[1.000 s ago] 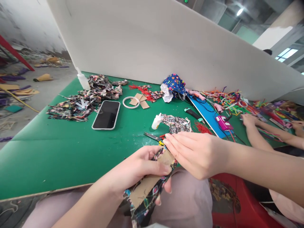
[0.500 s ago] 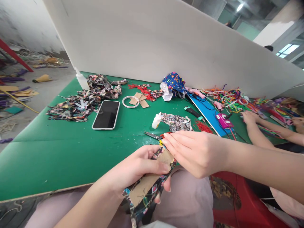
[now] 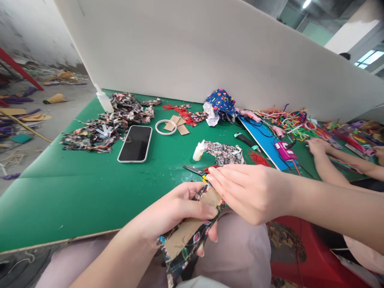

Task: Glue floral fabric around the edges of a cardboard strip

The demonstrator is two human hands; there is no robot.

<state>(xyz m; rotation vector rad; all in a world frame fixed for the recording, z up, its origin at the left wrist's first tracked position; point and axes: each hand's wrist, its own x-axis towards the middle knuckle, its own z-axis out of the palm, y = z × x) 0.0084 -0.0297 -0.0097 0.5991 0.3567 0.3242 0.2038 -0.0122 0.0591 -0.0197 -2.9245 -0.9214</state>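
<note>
While the left hand (image 3: 189, 208) pinched it, thumb across its bare face and fingers curled beneath, the cloth-edged card strip (image 3: 180, 240) sat over the person's lap (image 3: 240, 256), by the near edge of the green desk (image 3: 120, 200). It looked long and narrow, plain brown in the middle and bordered by black floral fabric, with more cloth hanging past its near end. Its long axis ran aslant: near end down and to the left, far end up and to the right, toward the scissors (image 3: 195, 170). The right hand (image 3: 246, 188) kept its fingers pressed together against the far end; whether its hidden thumb pinched the cloth, I could not tell. That hand also covered part of the scissors' handles. Beyond them stood a small white bottle (image 3: 198, 152), beside a piece of floral cloth (image 3: 226, 154). Farther left lay a phone (image 3: 135, 144), near a white ring (image 3: 157, 127) partly over some card pieces (image 3: 183, 129). To the right, a cutter (image 3: 246, 141) rested near a blue board (image 3: 264, 142). A bunched blue cloth (image 3: 221, 102) lay against the pale partition (image 3: 168, 48).
</note>
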